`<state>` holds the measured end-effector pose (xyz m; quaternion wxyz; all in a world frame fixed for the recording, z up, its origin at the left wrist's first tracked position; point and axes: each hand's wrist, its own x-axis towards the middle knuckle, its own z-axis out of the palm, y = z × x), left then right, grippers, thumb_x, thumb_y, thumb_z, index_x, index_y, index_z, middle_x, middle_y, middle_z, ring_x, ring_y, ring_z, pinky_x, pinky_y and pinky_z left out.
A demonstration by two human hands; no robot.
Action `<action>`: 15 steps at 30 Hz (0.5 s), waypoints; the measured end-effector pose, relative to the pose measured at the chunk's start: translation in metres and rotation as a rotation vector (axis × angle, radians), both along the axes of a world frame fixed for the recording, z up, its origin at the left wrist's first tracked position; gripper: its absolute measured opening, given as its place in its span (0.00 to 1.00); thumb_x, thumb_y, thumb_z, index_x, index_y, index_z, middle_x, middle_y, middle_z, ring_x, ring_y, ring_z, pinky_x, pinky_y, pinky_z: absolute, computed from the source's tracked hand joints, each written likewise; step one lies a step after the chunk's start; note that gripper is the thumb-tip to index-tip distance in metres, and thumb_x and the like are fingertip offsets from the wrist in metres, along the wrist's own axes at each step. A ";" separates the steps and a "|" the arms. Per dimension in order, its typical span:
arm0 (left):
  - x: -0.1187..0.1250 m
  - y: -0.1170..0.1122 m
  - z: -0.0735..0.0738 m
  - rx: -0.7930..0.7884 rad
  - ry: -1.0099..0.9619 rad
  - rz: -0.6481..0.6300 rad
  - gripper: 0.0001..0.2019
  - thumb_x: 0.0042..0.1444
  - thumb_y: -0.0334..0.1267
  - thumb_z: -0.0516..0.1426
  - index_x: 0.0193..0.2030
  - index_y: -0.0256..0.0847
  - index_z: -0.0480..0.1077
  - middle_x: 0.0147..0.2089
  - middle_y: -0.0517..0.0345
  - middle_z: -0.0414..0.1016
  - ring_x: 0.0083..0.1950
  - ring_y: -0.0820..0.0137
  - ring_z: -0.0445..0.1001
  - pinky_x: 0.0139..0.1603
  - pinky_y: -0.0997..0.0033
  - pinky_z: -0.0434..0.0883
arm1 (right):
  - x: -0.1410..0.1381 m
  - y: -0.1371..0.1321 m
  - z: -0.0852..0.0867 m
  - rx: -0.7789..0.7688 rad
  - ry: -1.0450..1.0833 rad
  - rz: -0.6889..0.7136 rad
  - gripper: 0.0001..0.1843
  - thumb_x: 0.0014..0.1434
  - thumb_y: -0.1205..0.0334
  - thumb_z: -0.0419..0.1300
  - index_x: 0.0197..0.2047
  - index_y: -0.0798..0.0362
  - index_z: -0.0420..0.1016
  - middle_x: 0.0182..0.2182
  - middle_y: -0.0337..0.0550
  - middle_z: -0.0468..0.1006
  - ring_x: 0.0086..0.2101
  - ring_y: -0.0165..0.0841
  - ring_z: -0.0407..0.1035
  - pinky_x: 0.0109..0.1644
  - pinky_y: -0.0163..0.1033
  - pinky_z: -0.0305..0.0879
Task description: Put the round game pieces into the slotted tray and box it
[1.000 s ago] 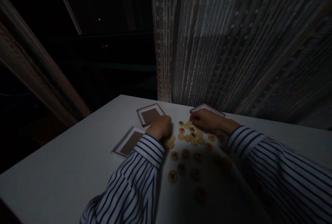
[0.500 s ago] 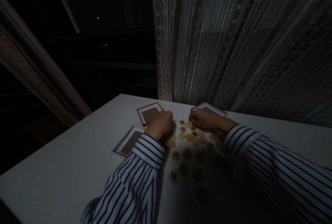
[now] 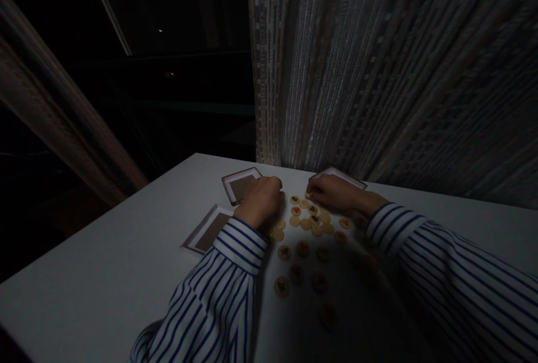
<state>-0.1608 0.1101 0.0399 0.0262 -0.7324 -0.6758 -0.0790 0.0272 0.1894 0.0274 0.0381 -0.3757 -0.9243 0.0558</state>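
Chinese chess pieces (image 3: 305, 224), pale round discs, lie scattered between my two hands; some show red or black characters and others are plain side up. My left hand (image 3: 261, 200) is closed beside the left edge of the cluster, its fingertips turned away, so anything in them is hidden. On the far side of the cluster, my right hand (image 3: 336, 192) pinches a chess piece (image 3: 308, 195) between thumb and fingers. Nearer me, a looser group includes a black-marked piece (image 3: 282, 286) and a dim red-marked piece (image 3: 328, 316) in shadow.
Two shallow open boxes, a farther one (image 3: 227, 190) and a nearer one (image 3: 194, 235), rest left of my left hand. A third box (image 3: 353, 179) is partly behind my right hand. The white table (image 3: 126, 251) ends at a curtain (image 3: 336, 71) and a dark window.
My right hand has shifted slightly, and a pale piece now shows at its fingertips. My left hand stays closed in nearly the same spot.
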 end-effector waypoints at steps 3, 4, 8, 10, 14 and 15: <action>-0.003 0.000 0.000 0.024 -0.019 0.005 0.15 0.55 0.37 0.50 0.45 0.39 0.71 0.43 0.47 0.76 0.45 0.62 0.73 0.43 0.66 0.67 | 0.001 0.004 0.001 -0.122 0.188 -0.032 0.14 0.54 0.57 0.53 0.37 0.55 0.74 0.32 0.43 0.77 0.31 0.30 0.68 0.34 0.33 0.60; -0.004 0.000 0.000 0.036 -0.026 0.002 0.15 0.55 0.37 0.50 0.46 0.39 0.71 0.44 0.47 0.76 0.45 0.61 0.73 0.43 0.65 0.67 | 0.001 0.005 0.002 -0.163 0.262 -0.052 0.14 0.53 0.56 0.54 0.37 0.56 0.74 0.31 0.42 0.76 0.30 0.29 0.68 0.33 0.32 0.60; -0.007 0.000 0.003 0.063 -0.039 0.005 0.14 0.55 0.37 0.49 0.45 0.39 0.72 0.43 0.48 0.76 0.45 0.61 0.73 0.42 0.65 0.68 | -0.002 0.002 0.007 -0.346 0.497 -0.176 0.17 0.51 0.52 0.56 0.36 0.57 0.73 0.23 0.37 0.71 0.22 0.25 0.62 0.24 0.31 0.55; -0.008 0.000 0.005 0.073 -0.048 0.000 0.14 0.56 0.37 0.49 0.44 0.40 0.72 0.43 0.48 0.76 0.45 0.61 0.73 0.43 0.65 0.68 | -0.004 -0.003 0.012 -0.450 0.580 -0.257 0.17 0.50 0.51 0.57 0.35 0.57 0.73 0.21 0.36 0.69 0.20 0.24 0.58 0.21 0.30 0.52; -0.009 -0.001 0.009 0.117 -0.084 -0.028 0.14 0.56 0.37 0.50 0.45 0.38 0.71 0.42 0.49 0.76 0.46 0.62 0.72 0.46 0.65 0.66 | -0.008 -0.012 0.021 -0.564 0.765 -0.333 0.14 0.48 0.54 0.60 0.32 0.57 0.73 0.23 0.37 0.70 0.21 0.23 0.58 0.21 0.30 0.52; -0.009 -0.001 0.009 0.131 -0.097 -0.033 0.14 0.56 0.37 0.50 0.46 0.38 0.71 0.42 0.49 0.76 0.46 0.62 0.72 0.47 0.65 0.66 | -0.009 -0.013 0.022 -0.582 0.794 -0.331 0.14 0.48 0.54 0.61 0.32 0.57 0.73 0.22 0.36 0.70 0.20 0.23 0.58 0.21 0.30 0.52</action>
